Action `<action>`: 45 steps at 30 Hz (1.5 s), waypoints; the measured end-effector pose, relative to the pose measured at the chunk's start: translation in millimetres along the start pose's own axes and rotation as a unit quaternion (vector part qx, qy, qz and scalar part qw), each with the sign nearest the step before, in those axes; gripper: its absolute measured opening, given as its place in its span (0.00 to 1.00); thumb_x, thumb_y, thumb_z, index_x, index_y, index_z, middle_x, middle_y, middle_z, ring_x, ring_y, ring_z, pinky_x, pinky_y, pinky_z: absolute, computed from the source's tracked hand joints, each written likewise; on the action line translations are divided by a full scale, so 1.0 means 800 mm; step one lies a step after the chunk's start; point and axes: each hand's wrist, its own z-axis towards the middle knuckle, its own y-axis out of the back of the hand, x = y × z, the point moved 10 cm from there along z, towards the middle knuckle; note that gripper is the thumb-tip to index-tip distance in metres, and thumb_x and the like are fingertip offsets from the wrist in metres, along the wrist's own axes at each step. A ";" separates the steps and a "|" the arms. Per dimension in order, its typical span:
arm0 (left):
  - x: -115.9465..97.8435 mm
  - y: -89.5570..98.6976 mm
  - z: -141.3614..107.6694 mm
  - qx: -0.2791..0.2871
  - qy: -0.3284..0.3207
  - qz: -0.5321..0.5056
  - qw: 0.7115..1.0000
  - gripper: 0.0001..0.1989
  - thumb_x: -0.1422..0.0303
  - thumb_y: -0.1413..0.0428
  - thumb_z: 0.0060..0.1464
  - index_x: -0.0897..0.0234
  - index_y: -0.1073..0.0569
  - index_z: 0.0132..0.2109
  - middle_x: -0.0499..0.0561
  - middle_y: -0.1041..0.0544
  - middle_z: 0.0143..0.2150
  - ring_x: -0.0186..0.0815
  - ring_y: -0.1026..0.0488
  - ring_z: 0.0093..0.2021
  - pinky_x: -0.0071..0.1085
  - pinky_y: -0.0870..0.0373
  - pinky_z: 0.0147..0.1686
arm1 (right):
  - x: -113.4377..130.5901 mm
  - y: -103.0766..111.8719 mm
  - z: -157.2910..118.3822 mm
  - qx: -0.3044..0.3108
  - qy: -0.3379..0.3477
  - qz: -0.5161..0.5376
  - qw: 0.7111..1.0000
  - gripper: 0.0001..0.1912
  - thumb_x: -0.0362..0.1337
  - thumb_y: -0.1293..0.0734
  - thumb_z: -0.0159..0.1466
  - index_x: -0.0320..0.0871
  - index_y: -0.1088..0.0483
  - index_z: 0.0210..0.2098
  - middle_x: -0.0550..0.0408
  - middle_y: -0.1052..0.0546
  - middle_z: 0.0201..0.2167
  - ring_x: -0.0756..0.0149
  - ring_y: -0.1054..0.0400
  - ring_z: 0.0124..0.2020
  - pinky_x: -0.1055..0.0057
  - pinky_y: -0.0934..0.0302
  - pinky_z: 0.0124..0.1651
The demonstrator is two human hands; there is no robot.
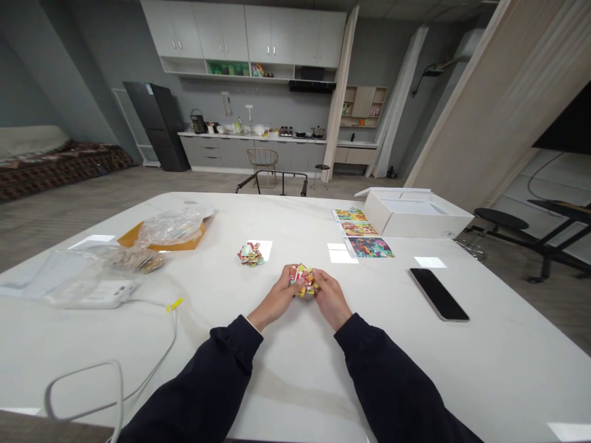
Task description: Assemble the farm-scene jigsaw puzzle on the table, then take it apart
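Between my two hands is a bunch of colourful jigsaw puzzle pieces (302, 280), red, yellow and white, held just over the white table (295, 381). My left hand (279, 296) closes round the bunch from the left, its thumb on top. From the other side my right hand (331, 299) grips the same pieces, fingers bent inward. The undersides of the pieces and several fingertips are hidden. A small loose pile of puzzle pieces (251, 254) lies on the table beyond my left hand.
Picture sheets (360, 231) lie beside a white open box (415, 212) at the back right. A phone (438, 294) rests to the right. On the left are clear plastic bags (170, 226), an orange-brown tray (196, 239), a white power strip (104, 294) and its cable (157, 363).
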 end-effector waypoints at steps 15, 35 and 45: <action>-0.025 -0.056 0.012 -0.092 -0.085 0.250 0.960 0.29 0.69 0.54 0.66 0.67 0.47 0.71 0.64 0.44 0.70 0.47 0.45 0.72 0.50 0.47 0.72 | -0.016 0.026 0.009 -0.064 -0.045 0.149 0.986 0.15 0.40 0.20 0.53 0.44 0.26 0.34 0.56 0.20 0.31 0.63 0.24 0.34 0.69 0.29 0.38; -0.039 -0.056 0.004 -0.014 -0.155 0.343 0.926 0.38 0.81 0.48 0.53 0.57 0.39 0.70 0.60 0.39 0.72 0.48 0.37 0.70 0.49 0.36 0.68 | 0.018 0.044 0.011 -0.103 0.078 -0.130 0.983 0.30 0.33 0.26 0.46 0.47 0.40 0.46 0.61 0.25 0.33 0.66 0.29 0.29 0.69 0.33 0.32; -0.049 -0.065 0.005 0.016 -0.110 0.477 0.872 0.36 0.86 0.52 0.52 0.51 0.32 0.64 0.56 0.29 0.60 0.45 0.30 0.52 0.42 0.30 0.55 | 0.004 0.029 0.010 -0.017 0.088 -0.167 0.982 0.39 0.26 0.28 0.45 0.49 0.43 0.53 0.56 0.22 0.42 0.61 0.25 0.39 0.66 0.30 0.41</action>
